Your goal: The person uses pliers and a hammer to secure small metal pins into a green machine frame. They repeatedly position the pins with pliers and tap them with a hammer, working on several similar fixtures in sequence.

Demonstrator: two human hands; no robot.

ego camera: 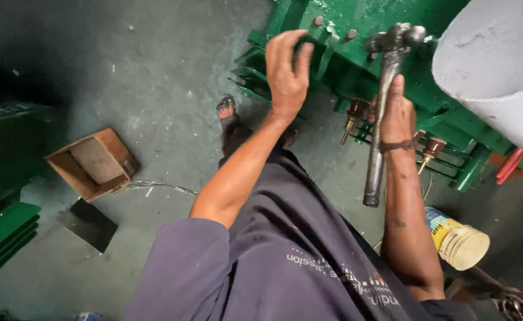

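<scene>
My right hand grips the shaft of a long grey metal wrench, its head raised against the green metal machine frame. My left hand is lifted with fingers apart and holds nothing, hovering in front of the frame's bolted edge. Two brown insulators with brass tips stick out from the frame beside the wrench.
A large grey cylinder fills the top right. A white plastic jar with a yellow label lies on the floor at right. An open cardboard box sits on the floor at left, near green panels. My sandalled foot stands by the frame.
</scene>
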